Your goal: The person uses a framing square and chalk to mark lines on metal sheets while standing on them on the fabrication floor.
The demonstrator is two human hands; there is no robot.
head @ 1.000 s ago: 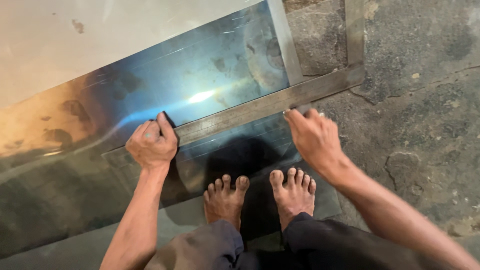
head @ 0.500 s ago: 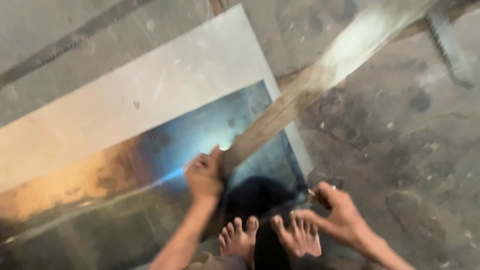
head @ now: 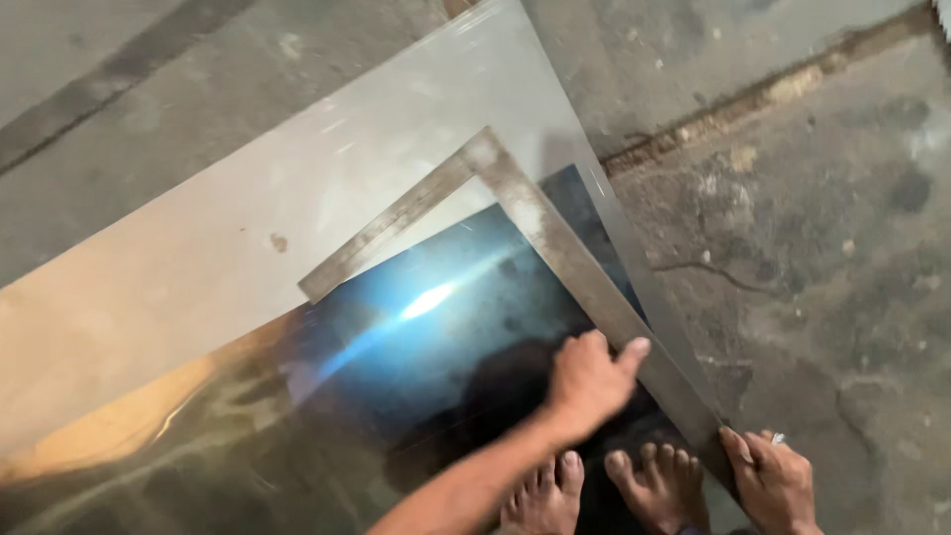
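Note:
A large shiny metal sheet [head: 297, 277] lies on the floor, mirroring blue light. On it rests a grey steel L-shaped square [head: 535, 223], its corner at the upper middle, its long arm running down to the right. My left hand [head: 589, 381] rests on the sheet with thumb and fingertips pressed against the long arm. My right hand [head: 773, 481] holds that arm's lower end at the sheet's right edge; a small shiny tip shows above its fingers. My bare feet [head: 604, 485] stand on the sheet between the hands.
Rough, stained concrete floor [head: 822, 258] lies to the right of the sheet, with a crack and a rusty seam [head: 773, 94] running across the top right. A dark strip [head: 109, 79] crosses the floor at the upper left.
The square has swung from lying across in front of my feet to pointing away diagonally, its corner now in view. Both hands have shifted right and lower along its long arm.

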